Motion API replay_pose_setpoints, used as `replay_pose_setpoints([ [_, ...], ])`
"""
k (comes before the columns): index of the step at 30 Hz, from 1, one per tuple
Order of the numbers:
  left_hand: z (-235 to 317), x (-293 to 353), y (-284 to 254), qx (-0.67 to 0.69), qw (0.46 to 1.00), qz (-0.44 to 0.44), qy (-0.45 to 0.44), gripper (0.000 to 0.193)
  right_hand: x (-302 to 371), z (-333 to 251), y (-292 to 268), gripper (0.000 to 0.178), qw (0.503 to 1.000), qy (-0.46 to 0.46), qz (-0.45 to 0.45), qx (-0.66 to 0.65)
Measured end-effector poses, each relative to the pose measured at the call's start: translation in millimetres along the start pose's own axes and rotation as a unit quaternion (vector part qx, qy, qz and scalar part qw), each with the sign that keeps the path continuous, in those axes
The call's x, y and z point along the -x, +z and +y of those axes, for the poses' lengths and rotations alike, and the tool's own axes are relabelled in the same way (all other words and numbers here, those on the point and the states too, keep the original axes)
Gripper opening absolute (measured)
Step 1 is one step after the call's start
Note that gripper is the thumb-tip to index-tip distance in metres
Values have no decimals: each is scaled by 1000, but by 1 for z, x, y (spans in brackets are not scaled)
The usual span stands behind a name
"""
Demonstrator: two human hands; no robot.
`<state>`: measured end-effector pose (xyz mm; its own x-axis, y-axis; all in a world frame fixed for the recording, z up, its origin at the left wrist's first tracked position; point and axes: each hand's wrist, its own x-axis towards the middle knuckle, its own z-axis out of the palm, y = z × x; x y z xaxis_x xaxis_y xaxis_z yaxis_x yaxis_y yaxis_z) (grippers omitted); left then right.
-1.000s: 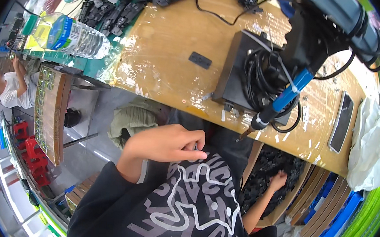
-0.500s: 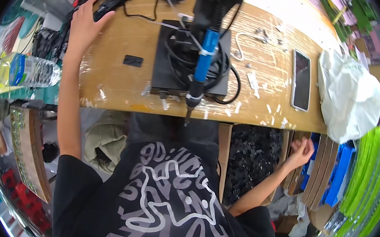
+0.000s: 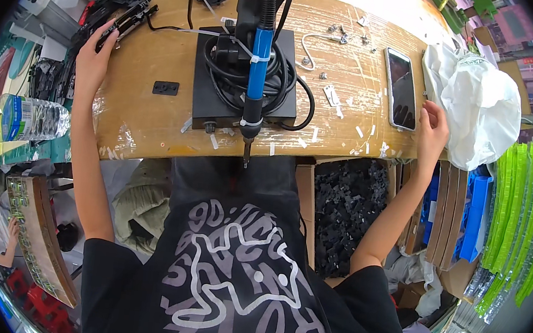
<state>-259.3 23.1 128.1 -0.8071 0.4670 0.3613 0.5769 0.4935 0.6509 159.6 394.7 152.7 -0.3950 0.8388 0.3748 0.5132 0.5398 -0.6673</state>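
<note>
My left hand [image 3: 93, 63] is at the far left of the bench, its fingers closed round the near end of a long black plastic part [image 3: 130, 20]. That part lies against a heap of similar black parts [image 3: 98, 12]. Over the right side of the bench, my right hand [image 3: 434, 128] has loosely curled fingers that stand a little apart, with nothing visible in them. It is just right of a phone [image 3: 401, 89] and next to a white plastic bag [image 3: 471, 109]. A small flat black plate [image 3: 165, 88] lies alone on the wooden bench [image 3: 136, 115].
A blue electric screwdriver [image 3: 258, 69] hangs point down mid-bench, before a black box [image 3: 205, 106] with coiled cable. Small metal bits [image 3: 337, 29] and white scraps lie rightward. Below the edge stands a carton of black pieces [image 3: 346, 206]. A water bottle [image 3: 33, 120] lies left.
My right hand has risen from beside the carton to the bench next to the phone. My left hand's spread fingers have closed on the black part. The whole view has shifted slightly.
</note>
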Motion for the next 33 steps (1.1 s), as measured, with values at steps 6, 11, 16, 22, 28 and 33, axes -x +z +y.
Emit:
replay_pose_setpoints([
  [6, 17, 15, -3, 116, 993, 3, 1, 33, 22, -22, 0, 18, 999, 13, -24, -41],
  [11, 18, 12, -5, 332, 928, 135, -98, 28, 39, -32, 2, 17, 999, 19, -32, -39],
  [16, 18, 20, -29, 549, 821, 134, -79, 26, 42, -49, 13, 18, 993, 18, -96, -68],
  [22, 41, 67, -33, 634, 734, 178, -166, 36, 57, -60, 6, 18, 995, 54, -78, -11],
  [28, 27, 124, -33, 711, 688, -4, -145, 35, 68, -55, 7, 17, 989, 74, -114, -52],
  [33, 71, 152, -29, 559, 798, -7, -224, 35, 67, -66, 22, 17, 989, 43, -119, -70],
])
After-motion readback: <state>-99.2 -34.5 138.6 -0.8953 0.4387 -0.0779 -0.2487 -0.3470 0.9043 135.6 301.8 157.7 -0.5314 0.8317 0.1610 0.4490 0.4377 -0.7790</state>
